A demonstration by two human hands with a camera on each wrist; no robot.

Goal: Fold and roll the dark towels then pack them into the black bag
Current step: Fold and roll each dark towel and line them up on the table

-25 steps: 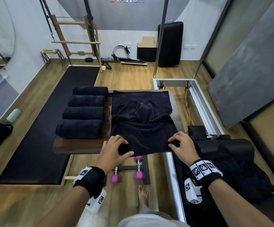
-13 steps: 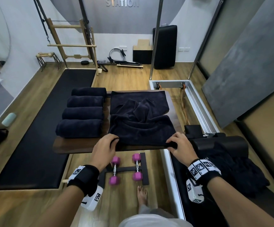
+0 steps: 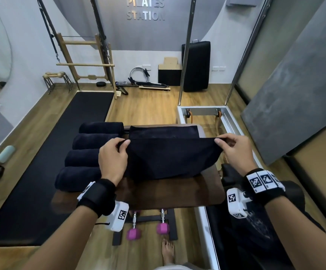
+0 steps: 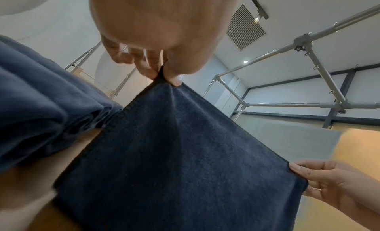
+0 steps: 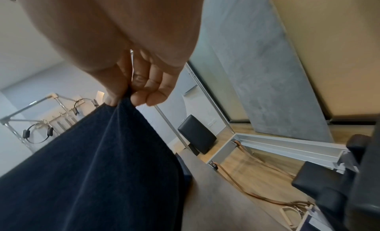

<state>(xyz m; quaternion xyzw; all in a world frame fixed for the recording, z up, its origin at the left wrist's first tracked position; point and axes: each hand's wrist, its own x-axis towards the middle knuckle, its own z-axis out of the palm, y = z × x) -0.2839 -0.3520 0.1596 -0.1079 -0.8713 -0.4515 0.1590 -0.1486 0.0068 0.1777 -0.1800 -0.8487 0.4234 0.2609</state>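
We pinch the dark towel [image 3: 170,158] at its two near corners, left hand [image 3: 113,159] and right hand [image 3: 236,151], fingers closed on the hem. It's lifted over the table [image 3: 177,193], folding away from us. Four rolled towels [image 3: 88,151] lie just left.

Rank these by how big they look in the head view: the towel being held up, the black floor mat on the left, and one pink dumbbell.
1. black floor mat
2. held towel, though nearer the camera
3. pink dumbbell, clearly smallest

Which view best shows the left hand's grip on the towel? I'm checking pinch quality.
The left wrist view: thumb and fingers of the left hand pinch the towel at its corner, close up. The head view shows that pinch from behind, smaller. The right wrist view misses it.
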